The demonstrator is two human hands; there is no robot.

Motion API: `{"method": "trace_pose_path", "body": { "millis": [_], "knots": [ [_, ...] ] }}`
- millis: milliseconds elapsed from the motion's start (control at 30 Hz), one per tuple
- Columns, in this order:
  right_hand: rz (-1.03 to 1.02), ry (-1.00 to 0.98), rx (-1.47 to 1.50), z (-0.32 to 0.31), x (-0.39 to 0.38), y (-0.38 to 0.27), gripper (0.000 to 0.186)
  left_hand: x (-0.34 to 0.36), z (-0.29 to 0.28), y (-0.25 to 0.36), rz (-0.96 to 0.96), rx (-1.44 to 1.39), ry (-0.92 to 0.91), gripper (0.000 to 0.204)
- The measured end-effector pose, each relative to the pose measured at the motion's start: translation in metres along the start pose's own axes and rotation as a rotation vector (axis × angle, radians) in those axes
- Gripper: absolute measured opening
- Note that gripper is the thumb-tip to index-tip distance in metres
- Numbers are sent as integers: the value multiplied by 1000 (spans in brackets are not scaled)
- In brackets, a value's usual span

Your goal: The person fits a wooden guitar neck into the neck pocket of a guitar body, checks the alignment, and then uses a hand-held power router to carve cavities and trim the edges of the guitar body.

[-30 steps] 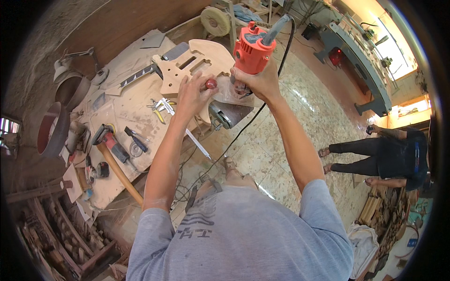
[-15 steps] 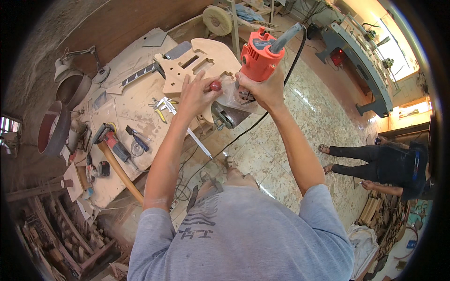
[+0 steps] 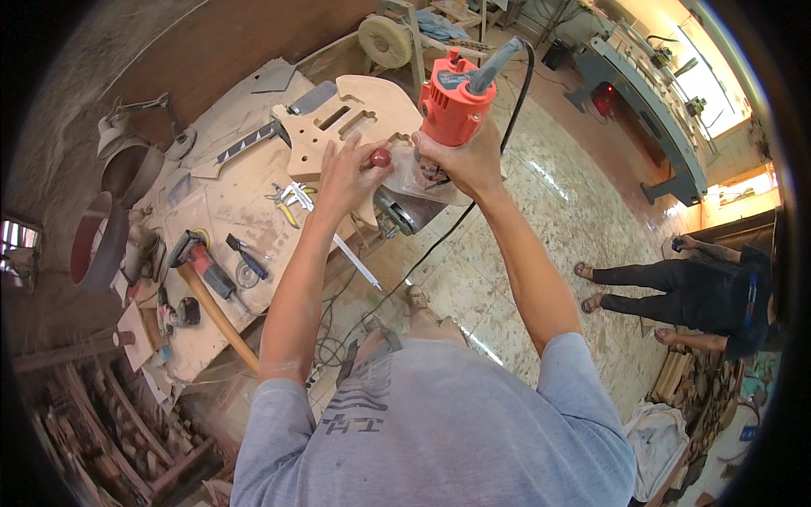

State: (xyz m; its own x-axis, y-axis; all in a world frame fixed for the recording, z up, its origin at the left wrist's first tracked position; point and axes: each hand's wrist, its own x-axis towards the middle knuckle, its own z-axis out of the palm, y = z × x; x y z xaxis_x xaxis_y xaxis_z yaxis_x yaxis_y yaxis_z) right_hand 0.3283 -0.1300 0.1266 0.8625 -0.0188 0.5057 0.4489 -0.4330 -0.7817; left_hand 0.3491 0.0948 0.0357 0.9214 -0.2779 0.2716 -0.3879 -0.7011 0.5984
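Note:
An orange-red router (image 3: 456,106) with a clear base plate (image 3: 404,174) stands over the lower right edge of a pale wooden electric guitar body (image 3: 390,106). My right hand (image 3: 470,160) is wrapped round the router's lower housing. With my left hand (image 3: 345,176) I grip the dark red round knob (image 3: 381,158) on the base plate, some fingers stretched over the guitar body. The bit's contact with the wood is hidden. A fretboard with pale inlays (image 3: 247,149) runs left from the body. Metal calipers (image 3: 353,262) and yellow-handled pliers (image 3: 285,204) lie beside my left forearm.
On the dusty workbench (image 3: 241,198) lie a red-black angle grinder (image 3: 208,269), a cordless drill (image 3: 179,311) and a desk lamp (image 3: 114,131). The router's black cord (image 3: 522,93) loops down past my right arm. Another person (image 3: 676,291) stands at right, near a grey machine (image 3: 642,118).
The router, both my hands and the bench scene sit slightly farther left in the picture, the router a bit more so. My grips are the same. The other person's arms have shifted.

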Motion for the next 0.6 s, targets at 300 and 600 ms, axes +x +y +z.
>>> {"method": "trace_pose_path", "body": {
  "millis": [300, 600],
  "knots": [
    [-1, 22, 19, -2, -4, 2, 71, -2, 3, 2, 6, 23, 16, 51],
    [-64, -76, 31, -6, 15, 26, 50, -2, 10, 6, -11, 24, 93, 51]
  ]
}}
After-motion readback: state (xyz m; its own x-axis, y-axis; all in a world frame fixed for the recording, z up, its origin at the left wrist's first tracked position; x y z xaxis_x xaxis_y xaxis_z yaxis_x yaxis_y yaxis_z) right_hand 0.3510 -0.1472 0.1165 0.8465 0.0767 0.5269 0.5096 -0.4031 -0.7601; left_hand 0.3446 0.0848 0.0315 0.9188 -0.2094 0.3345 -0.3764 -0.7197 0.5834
